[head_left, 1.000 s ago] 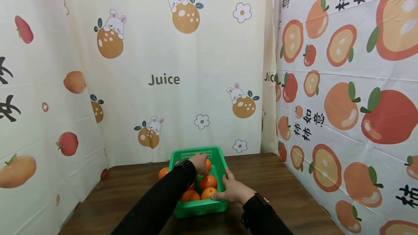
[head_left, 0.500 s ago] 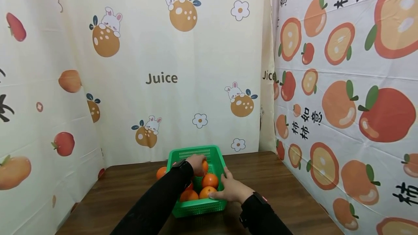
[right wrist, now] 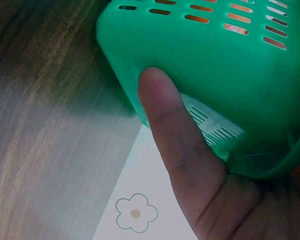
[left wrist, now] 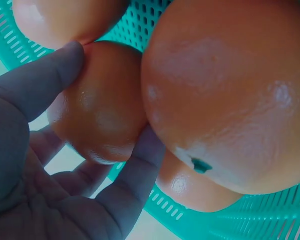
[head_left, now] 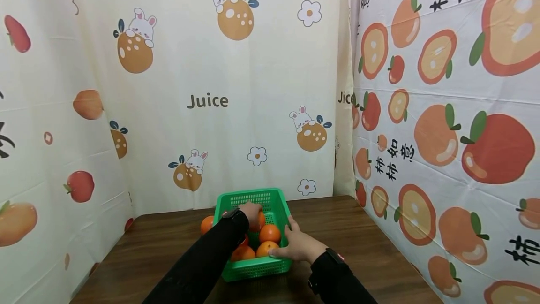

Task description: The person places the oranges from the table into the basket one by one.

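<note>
A green plastic basket [head_left: 228, 273] stands on the table with several oranges in it. Reaching inside toward the back, my left hand [head_left: 250, 216] grips an orange [head_left: 261, 219]. In the left wrist view, thumb and fingers lie around that orange [left wrist: 102, 100]; a bigger-looking orange [left wrist: 225, 95] with a green stem end fills the right side. Two more oranges, one [head_left: 270, 233] behind the other [head_left: 266, 248], sit near the basket's front right. My right hand [head_left: 301, 245] rests at the front right corner, fingers spread. A straight digit [right wrist: 170, 120] presses the wall in the right wrist view.
One orange [head_left: 206, 224] lies outside the basket, at its left. The brown wooden table [head_left: 337, 229] runs back to a printed cloth [head_left: 261, 107], and another fruit-print cloth [head_left: 447, 144] hangs along the right.
My left hand has shifted slightly left and lower in the basket with the orange. My right hand stays at the basket corner. The head view has turned a little.
</note>
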### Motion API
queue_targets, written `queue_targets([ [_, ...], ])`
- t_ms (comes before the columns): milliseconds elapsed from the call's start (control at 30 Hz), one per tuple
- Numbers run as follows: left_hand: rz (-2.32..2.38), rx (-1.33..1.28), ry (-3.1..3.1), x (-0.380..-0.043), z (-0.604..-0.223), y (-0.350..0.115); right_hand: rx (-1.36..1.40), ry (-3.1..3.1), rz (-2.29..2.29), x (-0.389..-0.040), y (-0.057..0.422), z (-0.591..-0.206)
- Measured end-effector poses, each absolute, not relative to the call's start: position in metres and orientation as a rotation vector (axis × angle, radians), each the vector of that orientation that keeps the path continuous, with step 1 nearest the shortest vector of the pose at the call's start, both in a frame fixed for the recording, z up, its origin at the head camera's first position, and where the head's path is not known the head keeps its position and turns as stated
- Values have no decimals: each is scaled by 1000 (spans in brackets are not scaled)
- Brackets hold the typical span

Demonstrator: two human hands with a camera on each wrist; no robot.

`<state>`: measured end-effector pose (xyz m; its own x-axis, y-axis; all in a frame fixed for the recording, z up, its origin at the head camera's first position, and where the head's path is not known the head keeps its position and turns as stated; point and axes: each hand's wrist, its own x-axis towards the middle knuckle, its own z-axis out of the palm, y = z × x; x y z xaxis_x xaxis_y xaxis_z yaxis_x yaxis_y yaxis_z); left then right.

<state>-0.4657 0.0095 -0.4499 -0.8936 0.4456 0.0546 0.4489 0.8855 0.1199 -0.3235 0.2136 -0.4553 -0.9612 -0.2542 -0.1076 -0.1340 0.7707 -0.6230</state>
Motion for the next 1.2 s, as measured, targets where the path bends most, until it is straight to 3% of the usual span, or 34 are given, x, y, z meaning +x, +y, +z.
queue_targets([
  [333,-313,-697,-3136,-449,-445,7,-300,2784,-952,-324,213,-455],
  [633,-506,-551,-3276,-410,-423,2,-305,2781,-954,-325,214,-456],
  [900,-476,-513,-3315,-404,-418,-2,-318,2790,-944,-324,214,-455],
  [1067,-703,-385,-3340,-399,-419,-6,-324,2788,-951,-324,213,-455],
  [1200,-648,-449,-3322,-399,-419,-6,-334,2795,-955,-324,213,-456],
])
